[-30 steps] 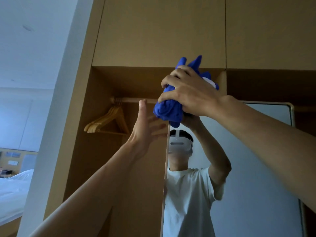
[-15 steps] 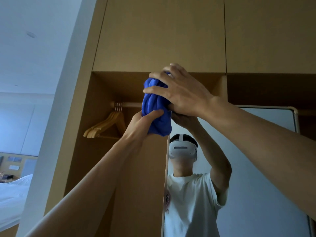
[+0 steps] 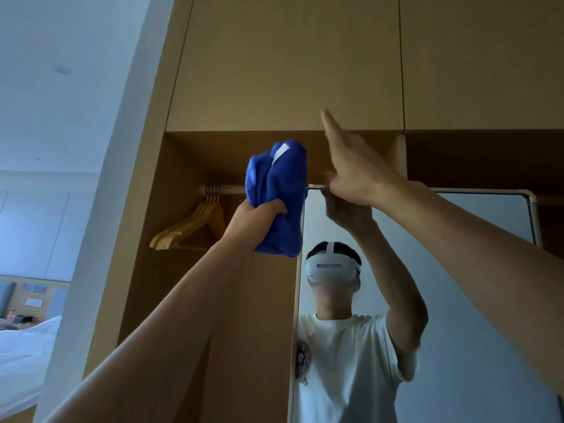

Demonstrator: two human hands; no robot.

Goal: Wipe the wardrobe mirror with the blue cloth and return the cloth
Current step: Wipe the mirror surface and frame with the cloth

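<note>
Blue cloth [image 3: 276,193], bunched, long axis upright with its white tag uppermost, sits at the upper left corner of the mirror [image 3: 451,386]. Left hand [image 3: 259,219] grips its lower half. Right hand [image 3: 351,169], fingers straight, holds nothing, just beside it.

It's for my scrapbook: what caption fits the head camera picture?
Left hand grips the bunched blue cloth beside the wardrobe mirror, right hand raised at its top edge.
</note>
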